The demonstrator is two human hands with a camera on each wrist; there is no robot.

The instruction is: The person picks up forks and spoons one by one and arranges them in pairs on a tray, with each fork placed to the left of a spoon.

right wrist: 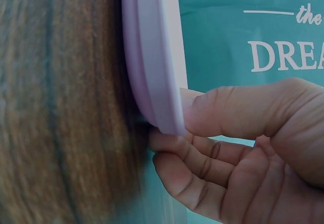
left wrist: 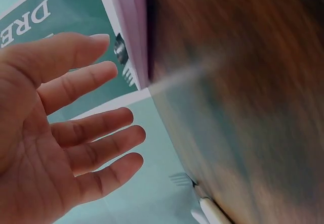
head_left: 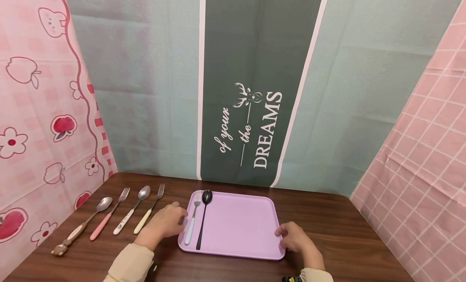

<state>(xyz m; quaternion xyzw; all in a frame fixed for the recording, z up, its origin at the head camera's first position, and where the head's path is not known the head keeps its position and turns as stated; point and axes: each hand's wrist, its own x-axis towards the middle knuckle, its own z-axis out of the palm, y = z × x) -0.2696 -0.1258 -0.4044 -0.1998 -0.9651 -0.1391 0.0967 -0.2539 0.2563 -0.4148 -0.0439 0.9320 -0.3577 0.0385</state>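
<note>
A lilac tray (head_left: 240, 225) lies on the wooden table. On its left side are a fork (head_left: 190, 230) with a pale blue handle and a black spoon (head_left: 206, 198), side by side with their heads toward the back. My right hand (head_left: 295, 238) pinches the tray's right rim; the right wrist view shows the thumb (right wrist: 228, 110) on the rim and fingers beneath it. Beside the left rim is my left hand (head_left: 166, 222). In the left wrist view its fingers (left wrist: 104, 133) are spread and slightly bent, apart from the tray edge (left wrist: 132, 27), holding nothing.
Left of the tray lie a yellow-handled fork (head_left: 143, 221), a spoon with a white patterned handle (head_left: 124, 221), a pink-handled fork (head_left: 101, 226) and a brown-handled spoon (head_left: 76, 232). A printed curtain (head_left: 153, 92) hangs behind the table (head_left: 327, 229), with pink cloths at both sides.
</note>
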